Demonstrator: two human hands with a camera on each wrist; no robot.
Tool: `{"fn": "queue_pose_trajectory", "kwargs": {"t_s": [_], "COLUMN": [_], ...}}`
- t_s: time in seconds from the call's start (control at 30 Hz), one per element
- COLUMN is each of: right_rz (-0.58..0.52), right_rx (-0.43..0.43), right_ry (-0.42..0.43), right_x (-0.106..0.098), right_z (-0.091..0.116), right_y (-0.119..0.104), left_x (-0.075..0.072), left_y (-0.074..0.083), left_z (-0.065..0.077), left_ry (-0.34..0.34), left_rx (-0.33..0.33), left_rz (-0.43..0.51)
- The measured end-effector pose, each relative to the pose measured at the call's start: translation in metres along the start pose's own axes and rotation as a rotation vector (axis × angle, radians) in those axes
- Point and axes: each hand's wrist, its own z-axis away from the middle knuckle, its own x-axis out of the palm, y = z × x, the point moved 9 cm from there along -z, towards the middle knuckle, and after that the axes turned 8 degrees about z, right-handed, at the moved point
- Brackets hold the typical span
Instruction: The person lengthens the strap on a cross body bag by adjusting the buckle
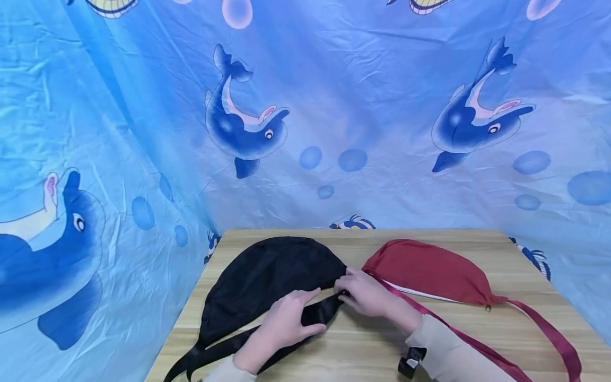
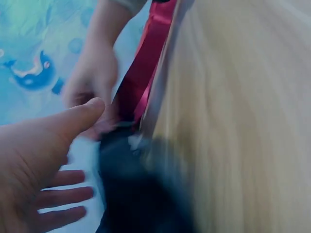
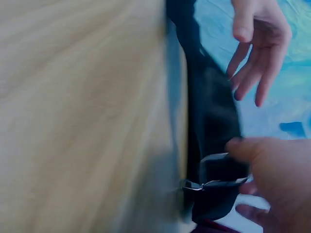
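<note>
A black half-moon shoulder bag (image 1: 272, 270) lies flat on the left of the table, its black strap (image 1: 317, 313) running along its near side. My right hand (image 1: 365, 292) pinches the strap at the bag's right end. A metal strap buckle (image 3: 214, 183) shows by the right fingers in the right wrist view. My left hand (image 1: 286, 321) is over the strap, fingers spread and thumb apart; the left wrist view shows this hand (image 2: 43, 170) with nothing between its fingers. Just right of my right hand lies a red half-moon bag (image 1: 429, 273).
The red bag's strap (image 1: 549, 323) loops toward the near right edge, and another length passes under my right forearm. The wooden table (image 1: 363, 350) meets a blue dolphin-print curtain (image 1: 334, 106) at its back and sides.
</note>
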Motion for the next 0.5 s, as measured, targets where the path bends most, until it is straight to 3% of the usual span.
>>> {"fn": "queue_pose_trajectory", "kwargs": {"t_s": [0.13,0.2,0.27,0.37,0.5], "right_rz": [-0.257,-0.377,-0.49,-0.723,-0.892], "right_rx": [0.08,0.158,0.251,0.378,0.39], "right_ry": [0.091,0.128,0.157,0.16,0.131], "right_x": [-0.018,-0.025,-0.028,-0.028,-0.029], "right_z": [-0.01,-0.014,-0.015,-0.012,-0.011], "right_y": [0.007,0.012,0.018,0.027,0.027], "left_x": [-0.011,-0.021,-0.031,-0.041,-0.046], "left_y": [0.014,0.018,0.018,0.012,-0.001], "left_z": [-0.012,-0.016,-0.02,-0.028,-0.036], "left_ry": [0.234,0.355,0.431,0.454,0.413], "left_rx": [0.091,0.131,0.144,0.097,-0.046], "left_rz": [0.001,0.006,0.029,0.113,0.294]}}
